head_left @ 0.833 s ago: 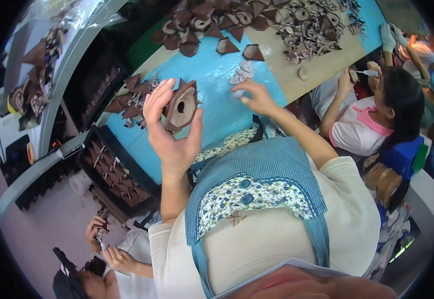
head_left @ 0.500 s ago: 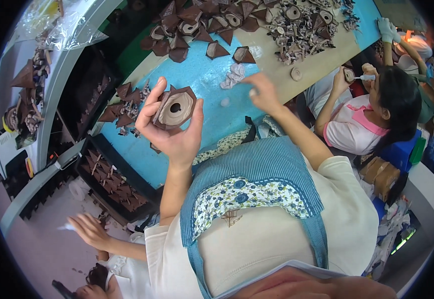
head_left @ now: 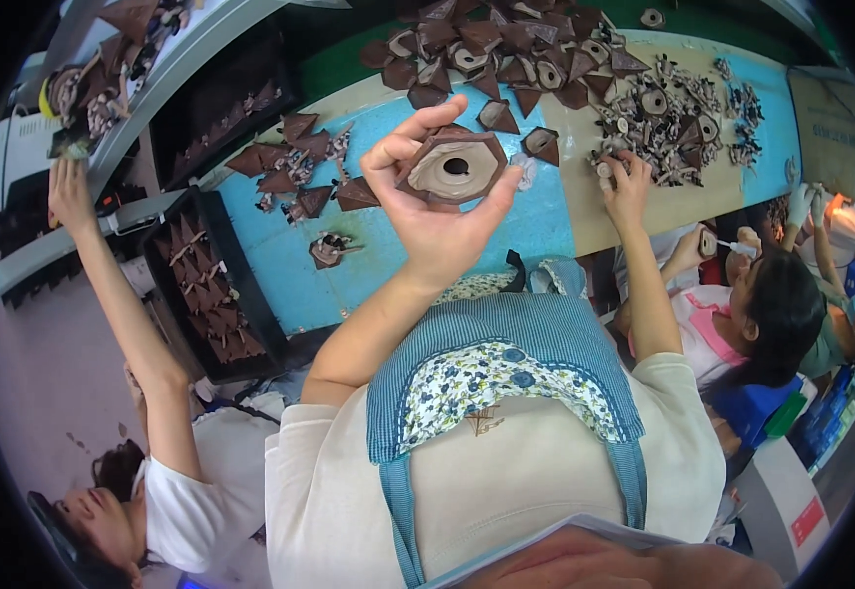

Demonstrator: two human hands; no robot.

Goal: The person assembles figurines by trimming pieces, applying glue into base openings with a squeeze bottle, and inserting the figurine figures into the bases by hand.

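Observation:
My left hand (head_left: 437,231) is raised over the table, fingers and thumb wrapped round the edges of a brown many-sided cup-like piece (head_left: 481,177). Its pale inner face has a dark round hole and is turned up. At the near edge of the heap of small parts (head_left: 678,123), my right hand (head_left: 629,191) has its fingertips on a small round beige disc (head_left: 604,171). A crumpled white cloth (head_left: 524,175) lies partly hidden behind the left thumb.
Many brown pointed pieces (head_left: 481,39) cover the far table. More lie left, beside a black tray (head_left: 260,339) of pointed pieces. A loose assembled piece (head_left: 329,250) rests on the blue mat (head_left: 300,294). Co-workers sit at right; another reaches up a bare arm (head_left: 133,294) at left.
My right hand has gone from beside the white cloth to the heap's edge and taken the beige disc. My left hand still holds the brown piece. The view has shifted; the left co-worker's arm has risen.

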